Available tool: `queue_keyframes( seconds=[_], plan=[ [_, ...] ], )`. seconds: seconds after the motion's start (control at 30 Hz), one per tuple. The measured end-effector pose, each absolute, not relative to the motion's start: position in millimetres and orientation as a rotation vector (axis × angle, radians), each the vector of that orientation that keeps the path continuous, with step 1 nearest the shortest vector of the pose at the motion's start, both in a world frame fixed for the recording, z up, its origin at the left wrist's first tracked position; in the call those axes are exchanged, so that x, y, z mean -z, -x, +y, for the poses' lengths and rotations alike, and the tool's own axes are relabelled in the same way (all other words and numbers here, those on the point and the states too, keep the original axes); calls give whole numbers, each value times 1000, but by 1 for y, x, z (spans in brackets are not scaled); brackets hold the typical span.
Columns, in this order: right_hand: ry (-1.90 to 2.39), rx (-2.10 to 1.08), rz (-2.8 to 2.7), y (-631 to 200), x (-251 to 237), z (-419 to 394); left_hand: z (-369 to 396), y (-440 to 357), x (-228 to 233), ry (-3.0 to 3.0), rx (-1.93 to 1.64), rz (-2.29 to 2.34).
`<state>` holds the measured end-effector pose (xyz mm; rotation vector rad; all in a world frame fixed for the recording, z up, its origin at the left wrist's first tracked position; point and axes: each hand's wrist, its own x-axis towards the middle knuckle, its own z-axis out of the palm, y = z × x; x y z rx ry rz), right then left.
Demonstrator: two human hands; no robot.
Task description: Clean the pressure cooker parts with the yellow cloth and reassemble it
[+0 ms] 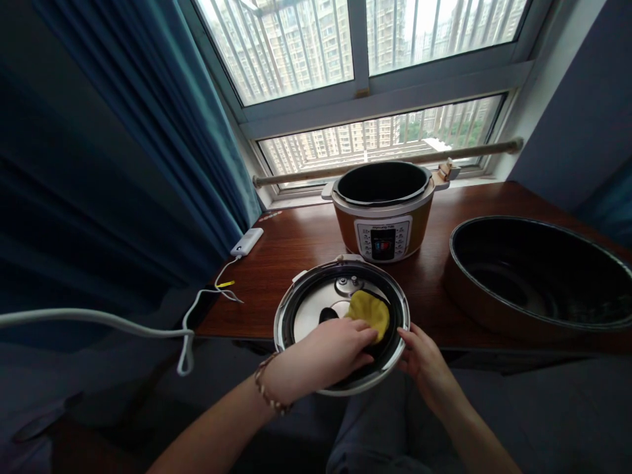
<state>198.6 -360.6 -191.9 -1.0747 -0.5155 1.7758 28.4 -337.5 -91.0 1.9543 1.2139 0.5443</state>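
Observation:
A round pressure-cooker lid point(296, 309) lies upside down at the near edge of the wooden table, its metal inside facing up. My left hand point(323, 359) presses a yellow cloth point(370, 313) onto the inside of the lid. My right hand point(419, 359) grips the lid's right rim. A beaded bracelet sits on my left wrist. Behind the lid stands the orange cooker body point(385, 214) with its control panel facing me and its dark pot open.
A large dark inner pot point(538, 276) rests on the table point(296, 243) at the right. A white power bank point(247, 241) with a white cable lies at the table's left. Blue curtain hangs left; a window runs behind.

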Motion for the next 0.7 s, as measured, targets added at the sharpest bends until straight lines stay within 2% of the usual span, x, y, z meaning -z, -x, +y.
queue_keyframes(
  seconds=[0.17, 0.4, 0.7],
  plan=[
    [1059, -1802, -484, -202, 194, -361, -317, -2, 117, -2278, 55, 1313],
    [1073, -1800, -567, -202, 190, -361, -283, 32, 129, -2302, 210, 1759],
    [1106, -1751, -488, -201, 200, -361, -253, 8, 138, -2786, 184, 1094]
  ],
)
